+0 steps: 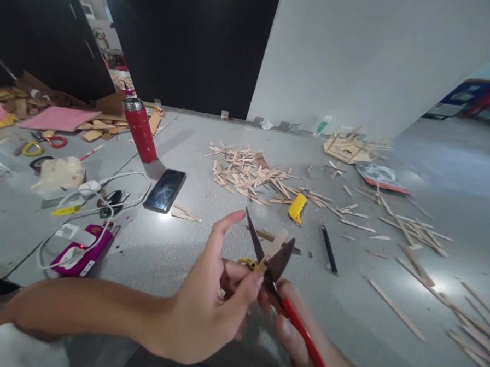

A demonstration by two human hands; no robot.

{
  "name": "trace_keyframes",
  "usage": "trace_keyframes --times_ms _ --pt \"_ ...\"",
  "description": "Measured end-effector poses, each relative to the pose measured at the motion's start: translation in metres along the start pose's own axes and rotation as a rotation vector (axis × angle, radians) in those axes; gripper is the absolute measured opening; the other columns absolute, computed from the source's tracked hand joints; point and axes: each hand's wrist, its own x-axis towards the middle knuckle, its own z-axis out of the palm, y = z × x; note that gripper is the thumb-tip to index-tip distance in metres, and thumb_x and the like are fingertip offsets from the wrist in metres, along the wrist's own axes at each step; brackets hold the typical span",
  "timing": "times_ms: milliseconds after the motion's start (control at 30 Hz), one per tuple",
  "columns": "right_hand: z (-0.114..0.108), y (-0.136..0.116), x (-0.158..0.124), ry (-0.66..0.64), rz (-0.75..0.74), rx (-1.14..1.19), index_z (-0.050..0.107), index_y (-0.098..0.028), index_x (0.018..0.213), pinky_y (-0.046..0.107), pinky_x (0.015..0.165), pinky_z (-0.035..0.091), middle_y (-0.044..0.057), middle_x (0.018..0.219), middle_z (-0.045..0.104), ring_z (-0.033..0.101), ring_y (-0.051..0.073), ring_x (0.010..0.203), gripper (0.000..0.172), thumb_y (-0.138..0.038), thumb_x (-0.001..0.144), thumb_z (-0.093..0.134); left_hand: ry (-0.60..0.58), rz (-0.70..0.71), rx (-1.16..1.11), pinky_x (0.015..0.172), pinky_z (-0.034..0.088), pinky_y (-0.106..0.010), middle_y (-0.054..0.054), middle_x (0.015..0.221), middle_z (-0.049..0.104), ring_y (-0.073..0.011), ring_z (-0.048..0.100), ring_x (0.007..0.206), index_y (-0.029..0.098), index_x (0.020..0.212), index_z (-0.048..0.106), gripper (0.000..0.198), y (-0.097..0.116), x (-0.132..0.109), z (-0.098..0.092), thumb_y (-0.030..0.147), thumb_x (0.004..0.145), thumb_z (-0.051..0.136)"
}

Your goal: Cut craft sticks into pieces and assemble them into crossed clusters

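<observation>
Left hand (205, 307) pinching a flat, round-tipped wooden stick (280, 241) between thumb and fingers, its long axis slanting away rightward, right between the spread, dark metal blades (281, 260) of red-handled scissors (291, 312), right hand (292, 336) wrapping its fingers round them, above the grey desk (163, 256)

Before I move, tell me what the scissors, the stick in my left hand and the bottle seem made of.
Scissors: dark grey blades, likely steel from their metallic look; smooth red handles could be plastic or coated metal. Stick: probably bare wood, pale and matte. Bottle: likely metal painted red, given its silvery top and pale specks.
</observation>
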Motion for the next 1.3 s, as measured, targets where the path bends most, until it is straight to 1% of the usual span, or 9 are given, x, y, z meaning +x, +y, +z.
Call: trace_keyframes --times_ms 100,233,333,400,467,600,800,967,1300 --pt "0.003 0.001 -0.004 -0.036 0.065 0.041 0.044 -0.030 0.151 0.046 0.089 0.058 0.013 0.122 0.068 0.070 0.030 0.102 0.068 -0.071 0.097 0.052 -0.060 -0.018 0.005 0.043 0.041 -0.016 0.004 0.067 0.062 -0.0081 0.047 0.042 0.031 0.164 -0.012 0.098 -0.003 -0.003 0.002 0.052 0.101 0.061" --pt "-0.001 0.008 -0.013 0.023 0.120 0.019 0.056 -0.028 0.140 0.049 0.094 0.058 0.015 0.126 0.068 0.068 0.033 0.114 0.058 -0.067 0.097 0.054 -0.080 -0.055 0.026 0.047 0.043 -0.019 0.003 0.068 0.063 -0.0101 0.050 0.048 0.028 0.163 -0.020 0.107 -0.001 -0.004 0.002 0.046 0.100 0.065" --pt "-0.010 0.013 -0.021 0.026 0.146 -0.042 0.058 -0.027 0.138 0.049 0.101 0.053 0.014 0.127 0.067 0.064 0.033 0.120 0.053 -0.062 0.098 0.057 -0.003 0.017 0.134 0.064 0.049 -0.025 0.004 0.070 0.061 -0.0131 0.057 0.062 0.025 0.166 0.005 0.113 0.004 0.002 -0.006 0.039 0.085 0.083" --pt "-0.015 0.013 -0.024 -0.031 0.147 -0.087 0.056 -0.027 0.142 0.048 0.101 0.053 0.013 0.124 0.067 0.064 0.032 0.116 0.056 -0.061 0.097 0.059 0.038 0.091 0.214 0.080 0.052 -0.030 -0.002 0.089 0.064 -0.0159 0.060 0.080 0.023 0.152 0.044 0.088 0.007 0.010 -0.013 0.035 0.078 0.090" --pt "-0.018 0.010 -0.025 -0.098 0.132 -0.083 0.053 -0.026 0.147 0.049 0.100 0.053 0.014 0.122 0.066 0.064 0.032 0.113 0.064 -0.063 0.096 0.058 -0.019 0.111 0.121 0.094 0.051 -0.036 -0.009 0.118 0.065 -0.0204 0.063 0.102 0.023 0.146 0.052 0.081 0.010 0.018 -0.019 0.027 0.075 0.091" --pt "-0.016 0.004 -0.020 -0.115 0.109 0.005 0.037 -0.027 0.160 0.050 0.106 0.047 0.015 0.129 0.062 0.060 0.032 0.120 0.078 -0.066 0.096 0.057 -0.208 -0.042 -0.194 0.083 0.056 -0.032 -0.007 0.107 0.073 -0.0193 0.071 0.095 0.021 0.136 0.059 0.072 0.011 0.025 -0.020 0.011 0.072 0.091" --pt "-0.002 0.014 -0.015 -0.137 0.095 0.159 0.067 -0.024 0.125 0.042 0.088 0.054 0.010 0.107 0.064 0.064 0.027 0.098 0.061 -0.075 0.091 0.057 -0.164 -0.108 -0.326 0.077 0.060 -0.025 -0.003 0.100 0.078 -0.0132 0.074 0.083 0.021 0.120 0.066 0.058 0.008 0.022 -0.015 0.002 0.071 0.090" --pt "-0.001 0.016 -0.022 -0.136 0.133 0.200 0.053 -0.030 0.138 0.044 0.096 0.051 0.010 0.120 0.061 0.062 0.025 0.106 0.052 -0.060 0.097 0.062 -0.144 -0.137 -0.353 0.073 0.062 -0.023 -0.004 0.100 0.079 -0.0129 0.074 0.081 0.020 0.118 0.064 0.057 0.005 0.020 -0.014 0.003 0.071 0.090" --pt "-0.001 0.010 -0.022 -0.128 0.159 0.193 0.056 -0.033 0.133 0.043 0.099 0.049 0.007 0.112 0.062 0.060 0.025 0.105 0.051 -0.069 0.095 0.058 -0.124 -0.190 -0.405 0.064 0.062 -0.019 -0.002 0.093 0.078 -0.0127 0.075 0.077 0.021 0.117 0.062 0.056 0.004 0.021 -0.013 0.004 0.072 0.091"
